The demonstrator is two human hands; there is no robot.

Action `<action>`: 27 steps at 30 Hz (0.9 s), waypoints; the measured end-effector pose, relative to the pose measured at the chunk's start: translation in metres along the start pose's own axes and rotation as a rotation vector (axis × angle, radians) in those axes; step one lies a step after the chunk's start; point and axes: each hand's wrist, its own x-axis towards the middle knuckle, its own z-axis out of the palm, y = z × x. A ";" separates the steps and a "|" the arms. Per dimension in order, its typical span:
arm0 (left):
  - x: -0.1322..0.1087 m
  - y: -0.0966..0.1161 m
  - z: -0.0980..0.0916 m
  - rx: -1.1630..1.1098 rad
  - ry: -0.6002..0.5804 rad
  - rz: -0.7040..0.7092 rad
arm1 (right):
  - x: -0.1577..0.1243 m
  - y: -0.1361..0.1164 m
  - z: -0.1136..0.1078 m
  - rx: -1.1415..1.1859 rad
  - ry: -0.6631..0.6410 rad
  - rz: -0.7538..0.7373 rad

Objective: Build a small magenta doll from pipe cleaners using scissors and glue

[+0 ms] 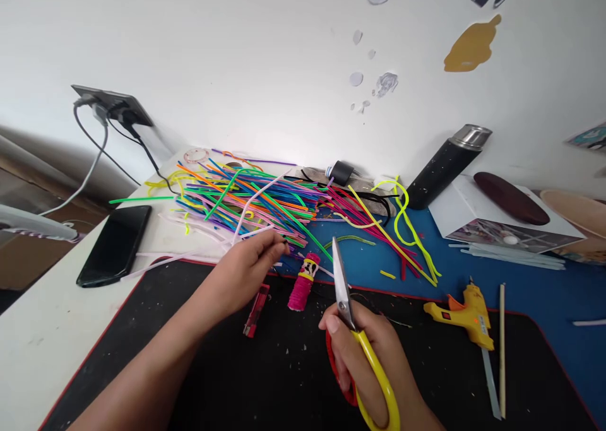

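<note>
My right hand (374, 355) grips a pair of scissors (341, 286), its blades pointing away from me and looking closed together. One handle is yellow; a red loop shows under my fingers on the other side. At the front of the pipe cleaner pile (265, 197), my left hand (250, 264) is closed in a pinch. Something small and dark shows at its fingertips, too small to name. Between my hands lies a pink pipe-cleaner figure (300, 292) with a yellow band and a black-and-white patch. A small red-and-pink tool or clip (256, 311) lies below my left hand.
A yellow glue gun (468, 314) lies on the black mat (227, 374), beside a thin stick (502, 355). A black phone (113, 245) lies at left. Behind are a dark flask (442, 169), a white box (468, 210), glue sticks (511, 255) and the wall (265, 71).
</note>
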 end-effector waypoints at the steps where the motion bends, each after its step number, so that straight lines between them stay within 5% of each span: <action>1: 0.003 -0.005 0.001 0.085 0.113 -0.009 | -0.001 -0.001 0.001 -0.019 -0.014 -0.015; 4: 0.011 -0.016 0.005 0.298 0.228 -0.084 | -0.005 -0.001 0.002 -0.028 -0.042 -0.033; 11: 0.016 -0.011 0.018 0.722 0.177 -0.196 | -0.009 0.000 0.002 -0.020 -0.080 -0.042; 27: 0.034 -0.019 0.032 0.780 0.223 -0.158 | -0.014 -0.005 0.005 -0.087 -0.149 -0.085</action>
